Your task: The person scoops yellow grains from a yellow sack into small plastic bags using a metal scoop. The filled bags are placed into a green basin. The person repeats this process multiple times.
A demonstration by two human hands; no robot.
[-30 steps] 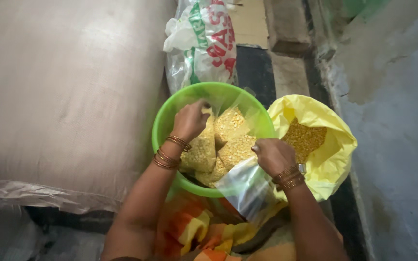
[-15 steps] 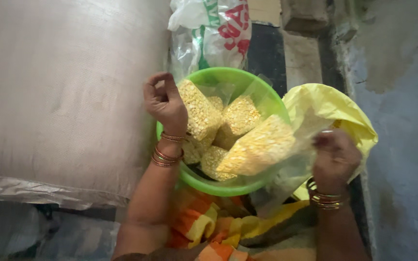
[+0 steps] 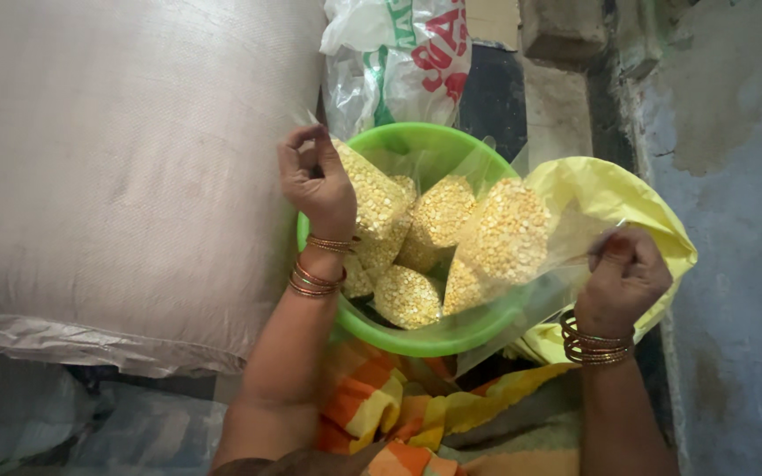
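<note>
Grey concrete floor [image 3: 743, 291] runs down the right side of the view, and a large tan woven sack [image 3: 116, 159] fills the left, lying on crumpled clear plastic sheeting [image 3: 63, 344]. Between them, on the person's lap, sits a green plastic bowl [image 3: 451, 335], resting over an orange and yellow striped cloth [image 3: 399, 414]. Several clear packets of yellow split lentils [image 3: 407, 295] lie inside the bowl, packed close against each other.

The left hand [image 3: 317, 181] is raised over the bowl's left rim, its fingers curled shut and pinching the top corner of a clear plastic bag [image 3: 372, 203] filled with lentils. The right hand [image 3: 623, 278] is closed as well, gripping the edge of a second clear bag of lentils [image 3: 504, 242] that stretches from the hand across the bowl's right rim, its filled end tilted up over the bowl. Both wrists carry gold and red bangles [image 3: 315, 278].

Just beside the bowl on the right, partly behind the stretched bag, lies a yellow plastic bag [image 3: 610, 189]. Beyond the bowl's far rim stands a white printed plastic bag [image 3: 399, 53] with red and green markings. A stone block [image 3: 562, 26] sits near the top edge, next to a rough blue-grey wall [image 3: 725, 79].
</note>
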